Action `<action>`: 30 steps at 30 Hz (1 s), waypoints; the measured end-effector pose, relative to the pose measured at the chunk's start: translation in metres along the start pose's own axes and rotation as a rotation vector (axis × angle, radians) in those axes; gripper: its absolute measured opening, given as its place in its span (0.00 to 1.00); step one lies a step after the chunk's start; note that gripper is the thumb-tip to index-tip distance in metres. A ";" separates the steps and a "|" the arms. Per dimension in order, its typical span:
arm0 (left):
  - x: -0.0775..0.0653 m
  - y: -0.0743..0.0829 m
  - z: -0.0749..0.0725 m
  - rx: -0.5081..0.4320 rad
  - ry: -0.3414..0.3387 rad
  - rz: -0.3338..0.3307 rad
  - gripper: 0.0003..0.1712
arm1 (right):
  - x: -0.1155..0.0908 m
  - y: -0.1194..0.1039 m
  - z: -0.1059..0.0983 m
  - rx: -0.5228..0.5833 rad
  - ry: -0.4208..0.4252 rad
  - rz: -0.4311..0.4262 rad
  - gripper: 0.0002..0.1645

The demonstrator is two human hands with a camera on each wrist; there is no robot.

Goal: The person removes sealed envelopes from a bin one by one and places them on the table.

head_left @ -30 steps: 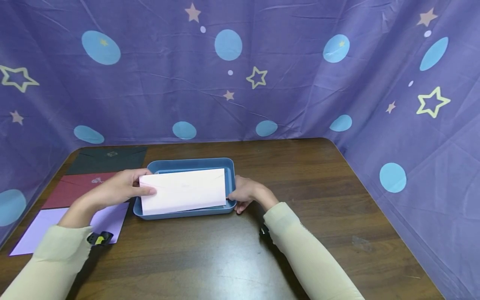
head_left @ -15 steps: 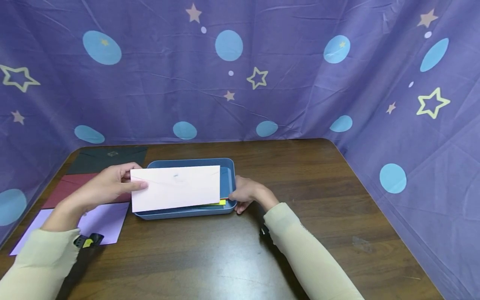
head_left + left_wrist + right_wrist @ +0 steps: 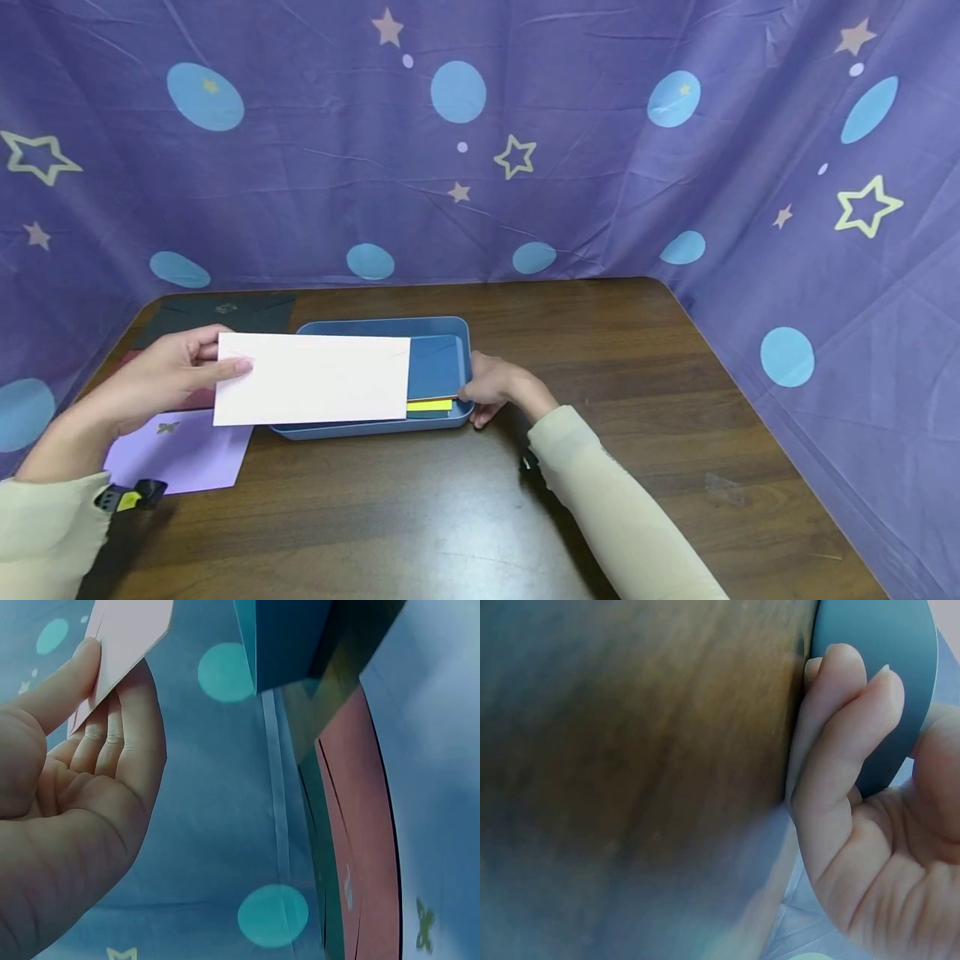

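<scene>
My left hand [image 3: 168,371] pinches the left end of a white envelope [image 3: 315,379] between thumb and fingers. The envelope is raised over the left part of a blue tray [image 3: 382,325] and sticks out past its left end. In the left wrist view the thumb lies on one face of the envelope, the fingers behind it. At the tray's right end, my right hand [image 3: 495,385] grips the wall, thumb at the rim and fingers against the outside. Inside the tray lie a blue envelope [image 3: 435,367] and a yellow one [image 3: 429,406], both partly hidden by the white envelope.
Left of the tray, a dark green envelope [image 3: 247,310], a red one [image 3: 367,840] and a purple one [image 3: 202,454] lie in a column on the brown wooden table [image 3: 600,350]. A purple curtain [image 3: 585,125] with stars and dots hangs around the table.
My left hand has drawn the white envelope leftward, partly off the tray, uncovering the blue and yellow envelopes. The right hand stays at the tray's right end.
</scene>
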State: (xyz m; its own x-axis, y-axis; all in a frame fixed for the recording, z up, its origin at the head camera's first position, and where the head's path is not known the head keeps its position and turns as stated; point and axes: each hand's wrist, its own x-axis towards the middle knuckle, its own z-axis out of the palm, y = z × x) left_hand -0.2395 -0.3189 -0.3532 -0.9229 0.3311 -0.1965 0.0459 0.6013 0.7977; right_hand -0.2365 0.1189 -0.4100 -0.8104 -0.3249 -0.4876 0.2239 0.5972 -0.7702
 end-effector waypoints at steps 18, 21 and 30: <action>-0.040 -0.047 -0.047 0.144 0.069 -0.081 0.37 | 0.000 0.002 -0.001 0.003 0.005 0.011 0.19; -0.046 -0.059 -0.052 0.120 0.098 -0.061 0.33 | 0.001 0.003 -0.001 0.015 0.006 0.011 0.20; -0.058 -0.104 -0.063 0.058 0.136 -0.045 0.14 | 0.001 0.003 -0.001 0.001 0.001 0.010 0.20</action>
State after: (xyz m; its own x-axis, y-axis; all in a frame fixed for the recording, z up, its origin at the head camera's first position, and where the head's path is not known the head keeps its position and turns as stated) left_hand -0.2148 -0.4467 -0.3887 -0.9677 0.2032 -0.1492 0.0214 0.6558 0.7547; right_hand -0.2374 0.1210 -0.4119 -0.8088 -0.3176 -0.4949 0.2331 0.5995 -0.7657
